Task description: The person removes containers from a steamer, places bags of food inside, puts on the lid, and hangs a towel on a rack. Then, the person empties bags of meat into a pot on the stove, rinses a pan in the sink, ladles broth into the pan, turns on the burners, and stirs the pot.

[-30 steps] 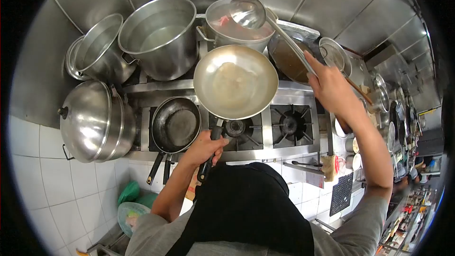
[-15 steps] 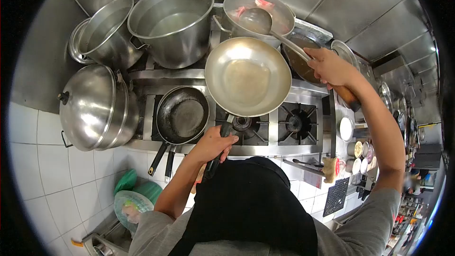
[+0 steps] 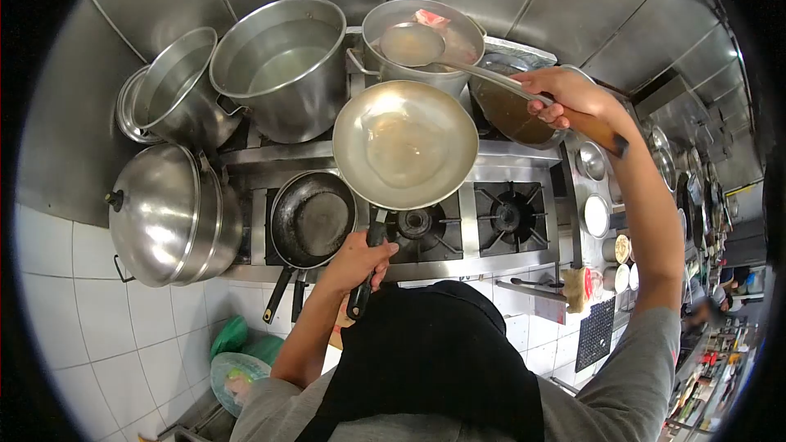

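Observation:
My left hand (image 3: 360,262) is closed round the black handle of a wide silver-coloured frying pan (image 3: 350,151). The pan is held above the front burners, and a shallow clear liquid lies in its bottom. In my right hand (image 3: 566,98) is a long ladle (image 3: 491,75) with a metal shaft and a wooden handle end. Its round bowl is over or in the mouth of the back pot (image 3: 472,29), just behind the pan, and looks to have liquid in it. Reddish-white pieces (image 3: 431,19) show in that pot's liquid.
Large metal pots (image 3: 286,98) with liquid stand at the back left. A domed lidded steamer (image 3: 160,213) sits at the left. A black frying pan (image 3: 284,200) rests on the left burner, with two handles jutting forward. Containers (image 3: 596,217) line the right side.
The ladle's bowl has tipped more level, and my right hand has turned with it. The view has shifted, so the stove sits slightly lower in frame. My left hand keeps its grip on the frying pan.

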Demonstrator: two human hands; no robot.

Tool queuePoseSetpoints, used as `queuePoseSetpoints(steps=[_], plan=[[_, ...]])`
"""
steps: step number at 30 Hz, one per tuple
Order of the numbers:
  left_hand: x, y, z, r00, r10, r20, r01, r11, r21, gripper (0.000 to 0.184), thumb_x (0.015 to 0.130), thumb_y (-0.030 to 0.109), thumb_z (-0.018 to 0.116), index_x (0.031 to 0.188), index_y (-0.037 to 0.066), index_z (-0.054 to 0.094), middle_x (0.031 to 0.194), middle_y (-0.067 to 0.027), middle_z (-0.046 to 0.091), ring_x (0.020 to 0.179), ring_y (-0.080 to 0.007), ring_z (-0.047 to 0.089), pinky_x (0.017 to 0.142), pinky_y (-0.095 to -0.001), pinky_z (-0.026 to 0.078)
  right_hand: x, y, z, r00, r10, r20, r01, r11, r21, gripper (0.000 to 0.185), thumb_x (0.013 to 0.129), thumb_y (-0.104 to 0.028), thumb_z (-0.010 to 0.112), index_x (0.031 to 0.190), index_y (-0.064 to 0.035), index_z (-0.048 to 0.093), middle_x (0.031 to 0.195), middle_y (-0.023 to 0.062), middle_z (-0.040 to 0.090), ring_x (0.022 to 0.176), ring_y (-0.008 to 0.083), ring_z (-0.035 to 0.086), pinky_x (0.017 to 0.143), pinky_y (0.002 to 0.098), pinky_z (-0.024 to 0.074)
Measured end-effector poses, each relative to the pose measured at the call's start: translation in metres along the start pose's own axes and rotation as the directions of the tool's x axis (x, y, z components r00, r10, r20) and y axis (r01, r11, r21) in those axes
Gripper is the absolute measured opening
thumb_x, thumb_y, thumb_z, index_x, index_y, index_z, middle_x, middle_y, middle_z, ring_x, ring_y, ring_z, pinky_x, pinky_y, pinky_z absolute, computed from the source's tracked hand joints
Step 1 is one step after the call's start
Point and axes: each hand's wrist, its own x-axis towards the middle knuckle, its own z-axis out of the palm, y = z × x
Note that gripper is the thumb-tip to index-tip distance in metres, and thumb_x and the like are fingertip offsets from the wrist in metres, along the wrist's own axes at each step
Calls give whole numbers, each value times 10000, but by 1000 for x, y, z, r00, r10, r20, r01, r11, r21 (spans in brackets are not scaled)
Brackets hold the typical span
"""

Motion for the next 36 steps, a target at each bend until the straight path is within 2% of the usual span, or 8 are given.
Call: queuePoseSetpoints(steps=[10,22,26,27,30,31,34,36], plan=[[8,2,4,1000,18,18,-18,1000,-17,261,926,146,666,738,66,504,550,-28,520,401,-127,503,390,-299,421,-92,0,-10,997,52,-49,-54,998,-41,522,993,-135,519,1488,-1,425,719,3,550,466,23,423,358,193,356],[4,8,17,1000,-11,-4,11,1000,-3,240,937,154,656,791,70,485,551,-6,498,405,-111,495,386,-299,432,-134,88,41,984,155,-83,-164,980,-114,539,976,-96,542,1504,-45,446,673,-2,541,451,45,430,401,214,346],[6,6,19,1000,21,-14,-20,999,42,254,936,156,659,773,73,483,556,-3,497,408,-111,496,394,-296,419,-144,108,61,990,42,-132,-81,947,-309,545,993,-140,560,1510,-29,427,693,0,566,503,73,498,488,241,438],[7,5,19,1000,8,-9,-8,1000,30,234,936,147,657,786,66,496,556,-9,498,404,-117,497,389,-299,430,-148,110,68,988,-3,-155,-58,920,-388,561,965,-120,604,1490,-5,442,681,73,610,500,164,543,528,308,470],[9,3,18,1000,-3,6,3,1000,1,206,938,131,652,798,57,520,551,-23,500,394,-129,500,379,-306,448,-156,116,81,949,-299,-101,138,682,-719,573,924,-81,648,1460,10,469,708,189,633,530,297,595,555,382,482],[9,2,18,1000,9,14,-9,1000,-3,219,938,133,652,782,60,516,547,-23,500,394,-130,499,379,-306,445,-156,116,85,925,-367,-94,195,673,-714,573,886,-49,678,1426,16,498,772,278,633,636,416,634,609,446,498],[7,6,16,1000,23,20,-24,999,25,239,932,140,657,764,71,502,554,-10,503,408,-121,499,396,-299,416,-155,108,87,824,-565,-45,278,473,-836,575,865,-42,693,1408,21,512,794,280,651,702,430,660,635,463,509],[6,7,14,1000,25,16,-25,998,53,249,930,141,659,753,75,496,560,-4,506,416,-116,502,405,-295,403,-144,93,85,801,-593,-83,233,438,-868,559,873,-58,680,1404,6,518,846,294,661,776,456,662,683,498,514]])
